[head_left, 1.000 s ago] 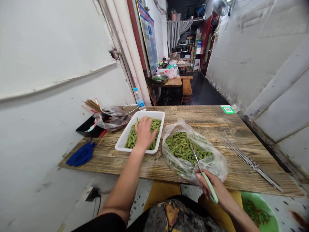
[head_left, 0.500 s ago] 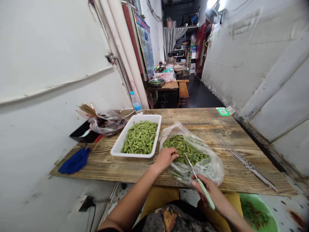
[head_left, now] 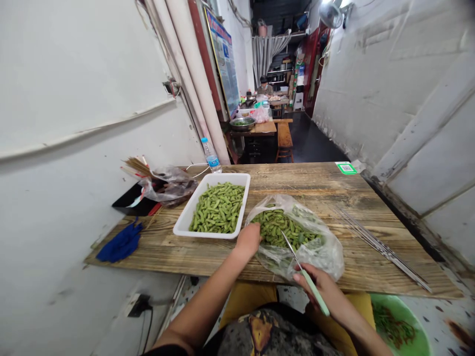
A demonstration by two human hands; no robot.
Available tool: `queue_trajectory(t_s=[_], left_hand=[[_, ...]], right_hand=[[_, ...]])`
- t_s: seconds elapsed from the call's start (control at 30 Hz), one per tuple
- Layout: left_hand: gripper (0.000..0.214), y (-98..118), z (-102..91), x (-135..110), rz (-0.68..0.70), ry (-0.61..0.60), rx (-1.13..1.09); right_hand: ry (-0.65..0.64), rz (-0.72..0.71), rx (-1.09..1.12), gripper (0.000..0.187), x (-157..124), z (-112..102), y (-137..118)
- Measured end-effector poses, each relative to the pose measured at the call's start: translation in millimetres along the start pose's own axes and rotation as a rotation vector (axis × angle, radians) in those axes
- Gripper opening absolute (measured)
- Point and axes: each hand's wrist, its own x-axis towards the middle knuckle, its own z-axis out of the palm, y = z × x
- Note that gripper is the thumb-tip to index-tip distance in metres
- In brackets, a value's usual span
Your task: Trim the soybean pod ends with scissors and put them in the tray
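My right hand grips scissors with a pale green handle, seen edge-on, their slim metal blades pointing up and left over the pods. Below the blades lies an open clear plastic bag full of green edamame pods. At the bag's left edge is my left hand, its fingers curled and partly hidden; whatever they pinch does not show. Just left of it stands a white tray heaped with more edamame pods.
Metal skewers lie on the wooden table at right. Along the left are a blue cloth, a black box with sticks, and a water bottle. A green basin sits on the floor. A person is far back.
My left hand has shifted left and slightly up, from over the pods to the bag's left edge. The scissors stay in my right hand. The view has turned slightly.
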Motion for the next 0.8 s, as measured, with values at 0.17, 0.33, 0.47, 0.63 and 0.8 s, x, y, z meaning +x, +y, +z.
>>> queue_trajectory(t_s=[0.17,0.33,0.47,0.63,0.8], left_hand=[[0.020,3.7,1.1,-1.7,0.070,0.097,-0.111],[0.036,10.8,-5.7,-3.5,0.108,0.103,-0.427],[0.021,21.2,-9.9,-8.3,0.215,0.075,-0.563],[0.020,33.4,-16.5,-17.1,0.264,-0.019,-0.612],[0.022,39.3,-21.4,-23.2,0.286,-0.127,-0.706]], right_hand=[[-0.022,0.012,0.014,0.043,2.0,0.9,1.6],[-0.029,0.053,0.136,0.050,6.0,4.5,7.2],[-0.032,0.019,0.186,0.051,4.5,5.5,2.2],[-0.043,-0.015,0.158,0.053,3.4,4.9,-2.2],[-0.052,-0.010,0.139,0.053,5.2,6.3,-1.2]])
